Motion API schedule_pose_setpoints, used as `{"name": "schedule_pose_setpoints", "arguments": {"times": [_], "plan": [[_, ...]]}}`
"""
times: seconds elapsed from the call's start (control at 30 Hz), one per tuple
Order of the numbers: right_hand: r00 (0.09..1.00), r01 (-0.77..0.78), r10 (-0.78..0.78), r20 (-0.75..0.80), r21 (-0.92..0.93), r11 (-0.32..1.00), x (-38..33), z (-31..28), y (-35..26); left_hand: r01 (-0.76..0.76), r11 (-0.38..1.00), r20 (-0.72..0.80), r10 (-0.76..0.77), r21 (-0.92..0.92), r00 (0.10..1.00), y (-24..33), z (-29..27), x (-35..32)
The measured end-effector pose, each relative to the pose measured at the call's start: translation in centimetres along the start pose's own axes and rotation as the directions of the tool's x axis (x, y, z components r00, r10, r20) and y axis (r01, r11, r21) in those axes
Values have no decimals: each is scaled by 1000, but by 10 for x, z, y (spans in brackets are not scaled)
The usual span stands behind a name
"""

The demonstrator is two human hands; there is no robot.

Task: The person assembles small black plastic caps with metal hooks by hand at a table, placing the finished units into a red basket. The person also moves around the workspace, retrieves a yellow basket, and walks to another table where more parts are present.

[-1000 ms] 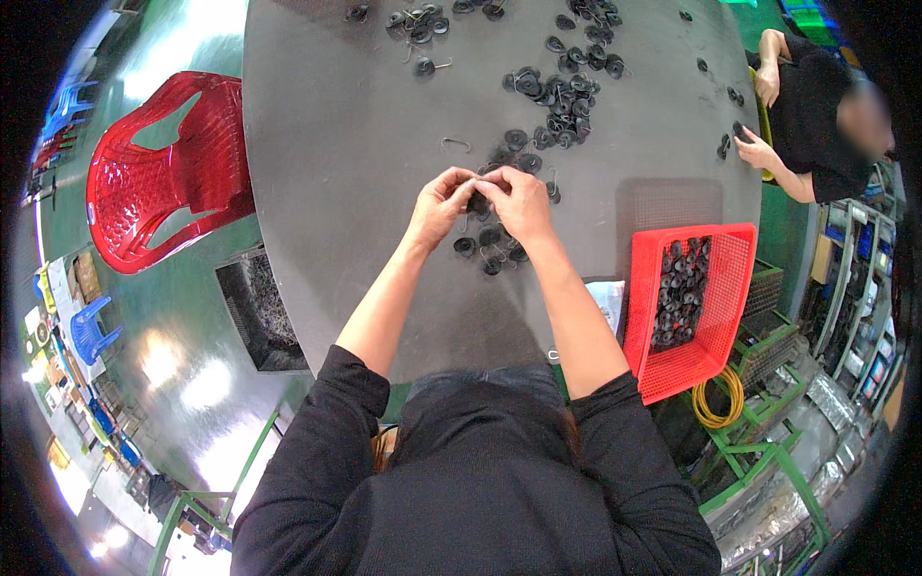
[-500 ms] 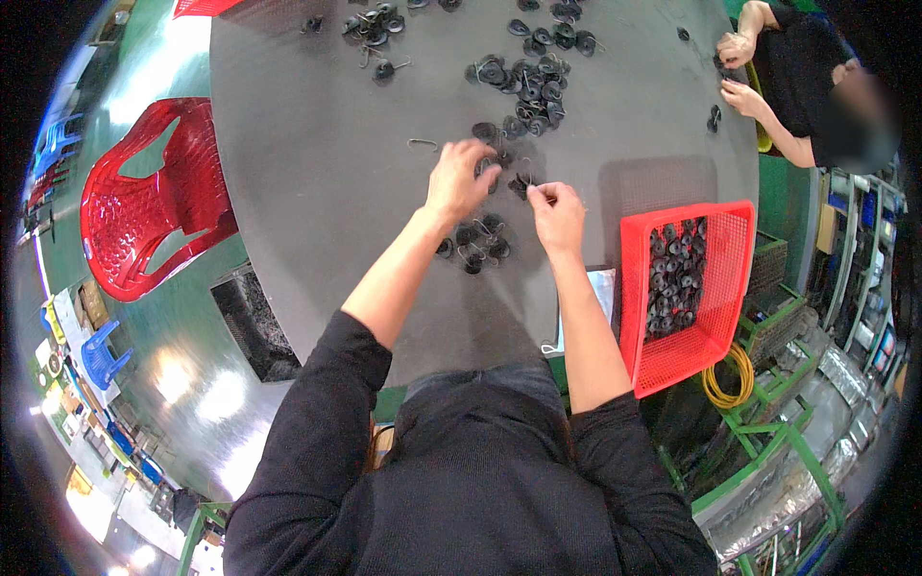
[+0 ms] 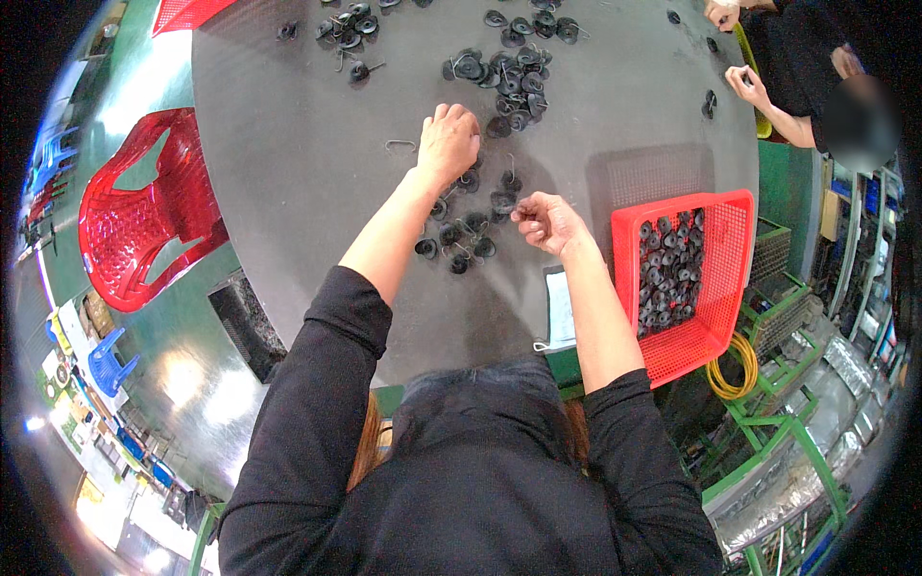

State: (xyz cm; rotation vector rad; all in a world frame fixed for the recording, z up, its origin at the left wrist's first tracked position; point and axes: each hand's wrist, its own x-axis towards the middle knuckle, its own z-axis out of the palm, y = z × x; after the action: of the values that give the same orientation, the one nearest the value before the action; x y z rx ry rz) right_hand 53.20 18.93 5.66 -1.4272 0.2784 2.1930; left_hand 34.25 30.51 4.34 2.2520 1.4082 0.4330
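Observation:
My left hand [image 3: 448,146] is above the grey table with its fingers curled downward. Its fingertips are turned out of sight, close to black round pieces with thin metal hooks. My right hand [image 3: 549,223] has its fingers bent in, thumb and forefinger close together beside a black disc piece [image 3: 503,202]. Whether anything small is between those fingers cannot be made out. A small group of black hooked pieces [image 3: 459,236] lies nearer to me, between my forearms. One loose metal hook [image 3: 400,146] rests left of my left hand.
A red basket [image 3: 629,278] with many black discs stands at the right edge. Larger heaps of black pieces [image 3: 519,86] lie farther off. A face mask [image 3: 559,305] is by my right forearm. Across the table, a co-worker's hand [image 3: 747,86] is at the edge.
The view has shifted slightly. My left hand has turned, showing its back with fingers curled under. My right hand has drawn away from the hooked piece, which now lies on the table.

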Motion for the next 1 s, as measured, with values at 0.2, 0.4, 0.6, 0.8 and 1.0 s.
{"name": "schedule_pose_setpoints", "arguments": {"times": [0.2,0.4,0.6,0.8,1.0], "plan": [[930,292,-348,-121,-332,897,-17,16,10,254,835,42,-268,-488,962,23,-37,-19],[621,180,-773,-125,-938,297,10,10,23,349,736,-57,-464,-581,884,27,-61,-46],[455,11,-884,-106,-992,125,31,54,-12,252,963,-82,-260,-97,962,18,-19,-42],[655,381,-718,-235,-718,583,22,31,-19,187,968,18,-193,170,981,11,4,-23],[672,121,-716,-191,-925,361,7,28,2,131,972,-195,-170,-195,966,2,-39,-21]]}}
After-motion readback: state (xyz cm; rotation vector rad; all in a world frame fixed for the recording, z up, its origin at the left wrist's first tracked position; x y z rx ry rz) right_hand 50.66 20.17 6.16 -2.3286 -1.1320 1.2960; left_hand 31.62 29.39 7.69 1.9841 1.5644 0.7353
